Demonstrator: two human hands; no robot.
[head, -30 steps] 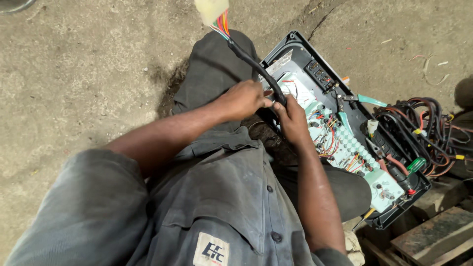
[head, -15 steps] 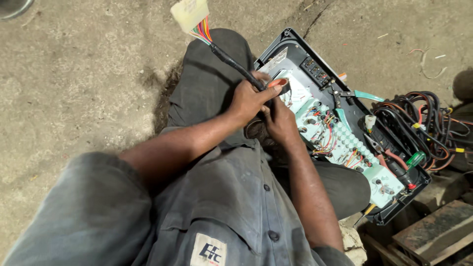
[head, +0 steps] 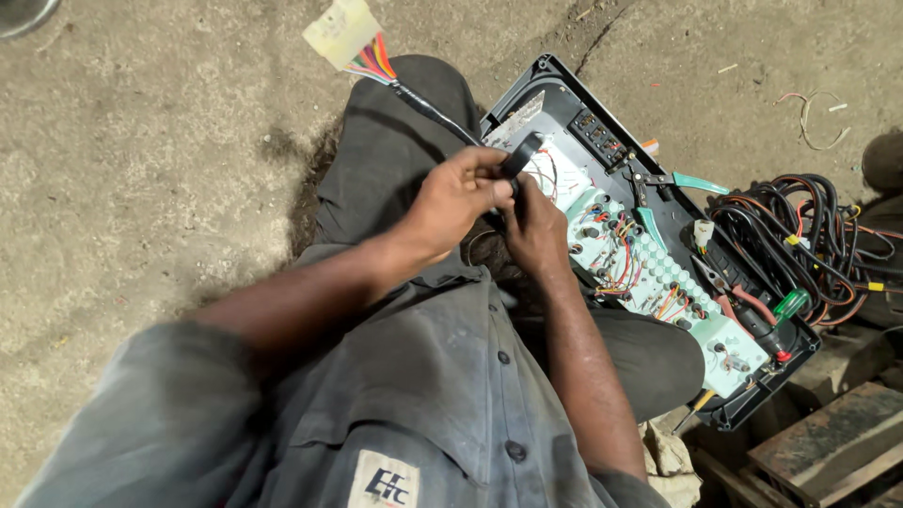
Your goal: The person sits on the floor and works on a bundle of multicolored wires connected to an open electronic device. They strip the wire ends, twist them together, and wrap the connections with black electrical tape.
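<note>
A black sheathed cable [head: 428, 105] runs from a cream connector [head: 341, 31] with coloured wires, across my knee and into my hands. My left hand [head: 453, 200] pinches the cable where a short black strip [head: 522, 153] sticks up, probably tape. Right beside it, my right hand [head: 538, 229] grips the same cable from below, and the two hands touch. Both hands hover over the near corner of a black instrument panel [head: 602, 127] resting on my lap. The panel's pale green circuit back [head: 658, 273] carries several small wires and bulb holders.
Pliers with teal handles [head: 687, 181] lie on the panel's far edge, and a green-handled screwdriver [head: 788, 306] lies near its right end. A tangle of black and red wires [head: 800, 235] sits on the ground at right. Wooden blocks [head: 828, 452] are at lower right. Bare concrete floor [head: 141, 169] lies to the left.
My hands have come together on the cable and lifted slightly off the panel. The black strip now sticks up between my fingers. The cream connector has shifted left in view.
</note>
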